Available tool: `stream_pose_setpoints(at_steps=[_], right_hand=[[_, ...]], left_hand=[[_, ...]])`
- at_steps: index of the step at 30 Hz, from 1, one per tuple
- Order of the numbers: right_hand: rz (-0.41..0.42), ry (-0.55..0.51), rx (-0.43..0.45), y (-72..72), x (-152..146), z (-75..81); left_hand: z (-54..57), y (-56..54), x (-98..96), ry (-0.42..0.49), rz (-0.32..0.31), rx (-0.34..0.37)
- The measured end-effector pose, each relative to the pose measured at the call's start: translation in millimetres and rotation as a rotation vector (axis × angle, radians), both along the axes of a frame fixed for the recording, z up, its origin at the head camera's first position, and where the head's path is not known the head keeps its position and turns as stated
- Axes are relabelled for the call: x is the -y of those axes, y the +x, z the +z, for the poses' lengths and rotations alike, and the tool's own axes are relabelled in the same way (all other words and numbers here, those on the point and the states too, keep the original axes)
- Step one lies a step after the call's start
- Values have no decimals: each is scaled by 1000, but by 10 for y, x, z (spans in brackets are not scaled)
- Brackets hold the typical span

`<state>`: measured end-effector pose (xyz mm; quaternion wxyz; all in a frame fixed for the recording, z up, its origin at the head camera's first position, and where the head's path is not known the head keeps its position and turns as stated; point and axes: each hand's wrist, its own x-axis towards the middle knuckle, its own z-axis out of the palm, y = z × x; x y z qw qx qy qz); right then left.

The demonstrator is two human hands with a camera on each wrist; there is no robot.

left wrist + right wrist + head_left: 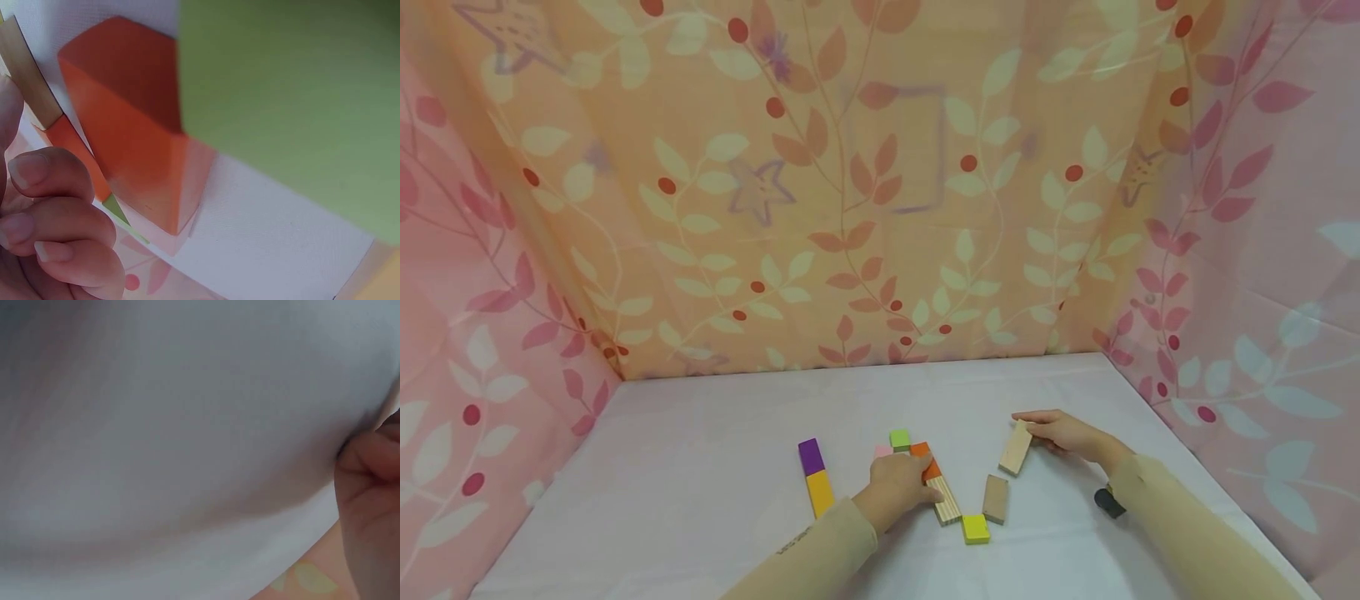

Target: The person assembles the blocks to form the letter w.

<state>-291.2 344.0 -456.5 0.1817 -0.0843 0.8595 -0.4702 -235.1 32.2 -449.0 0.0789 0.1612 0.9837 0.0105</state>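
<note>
My left hand is over the middle blocks, thumb at the striped wooden block and forefinger by the orange block. In the left wrist view its fingers are loosely bent beside the row and encircle no block. A larger orange block and a close green block fill that view. On the right, my right hand holds a pale wooden block between thumb and fingers. In the right wrist view only part of this hand shows, and the block is hidden.
A tan block and a yellow block lie near the striped one. Behind the left hand are a small green block and a pink block. Purple and amber blocks lie end to end leftward. Patterned cloth walls the white table.
</note>
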Motion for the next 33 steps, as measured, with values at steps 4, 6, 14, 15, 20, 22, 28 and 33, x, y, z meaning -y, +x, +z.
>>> stream_pose_setpoints(at_steps=[4,6,14,15,20,22,28,33], right_hand=[[-56,46,-65,11,54,-57],[-57,86,-108,37,70,-69],[-134,204,-169,129,150,-72],[-144,215,-174,132,162,-71],[-165,230,-185,132,234,-62],[-161,230,-190,133,259,-58],[-158,212,-185,140,306,-44],[-157,234,-151,135,322,-59]], left_hand=[[-17,-1,1,7,-6,-6],[-24,-2,4,12,-9,-10],[2,12,10,17,-14,-17],[8,15,11,17,-13,-18],[28,27,13,25,-12,-17],[30,28,11,32,-12,-15],[47,34,9,26,-10,-8],[46,32,3,9,-12,-9]])
